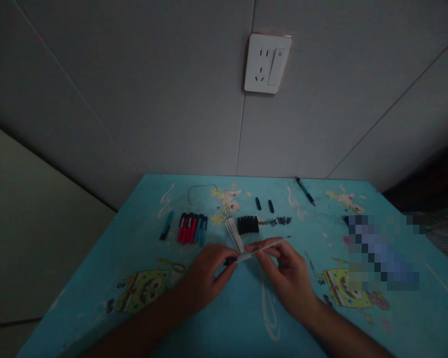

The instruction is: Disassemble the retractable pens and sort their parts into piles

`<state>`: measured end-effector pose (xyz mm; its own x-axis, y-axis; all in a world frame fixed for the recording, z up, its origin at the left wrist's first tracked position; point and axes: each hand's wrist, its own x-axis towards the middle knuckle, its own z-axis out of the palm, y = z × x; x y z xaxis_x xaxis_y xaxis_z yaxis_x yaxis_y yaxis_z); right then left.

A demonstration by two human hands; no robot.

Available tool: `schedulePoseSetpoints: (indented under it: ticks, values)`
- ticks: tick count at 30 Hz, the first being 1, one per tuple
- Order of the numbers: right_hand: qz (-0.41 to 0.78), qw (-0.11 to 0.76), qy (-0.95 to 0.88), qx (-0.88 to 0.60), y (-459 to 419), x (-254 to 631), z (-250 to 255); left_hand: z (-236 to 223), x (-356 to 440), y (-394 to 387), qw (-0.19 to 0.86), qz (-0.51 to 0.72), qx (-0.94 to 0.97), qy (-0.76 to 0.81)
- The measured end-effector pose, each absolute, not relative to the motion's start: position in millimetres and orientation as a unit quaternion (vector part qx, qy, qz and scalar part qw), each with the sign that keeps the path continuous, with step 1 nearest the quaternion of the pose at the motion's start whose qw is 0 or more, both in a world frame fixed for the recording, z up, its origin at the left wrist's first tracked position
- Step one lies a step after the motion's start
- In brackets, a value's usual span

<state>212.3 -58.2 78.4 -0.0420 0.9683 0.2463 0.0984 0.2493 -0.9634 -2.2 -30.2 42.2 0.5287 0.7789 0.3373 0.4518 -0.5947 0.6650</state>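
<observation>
Over the near middle of the table, my left hand (211, 268) is closed, thumb and fingers pinching a short dark pen part (230, 260). My right hand (283, 268) pinches a thin, pale pen refill (274, 243), its dark tip pointing up to the right. The refill's other end meets the dark part between my hands; whether it sits inside cannot be made out. Just beyond my fingertips lies a bundle of white refills (233, 232). Beside it is a row of black pen grips (248, 224), with small dark pieces (280, 221) strung out to the right.
Red and blue pen barrels (191, 228) lie in a row at left, beside a single blue barrel (167, 225). Two black pieces (264, 204) and a whole pen (305, 191) lie farther back. A blurred blue object (383, 248) is at right. A socket (268, 63) is on the wall.
</observation>
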Motion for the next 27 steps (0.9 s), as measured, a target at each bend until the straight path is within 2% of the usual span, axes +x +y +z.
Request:
schedulePoseSetpoints:
  ticks: [7,15,27]
  values:
    - [0.418,0.480,-0.610,-0.473,-55,212,84,44,-1,-31,0.279,0.311,0.828,0.374]
    - [0.419,0.495,-0.578,-0.496,-49,214,76,42,-1,-30,0.288,0.320,0.820,0.377]
    - [0.442,0.450,-0.635,-0.445,-50,206,75,41,-2,-36,0.319,0.271,0.834,0.361]
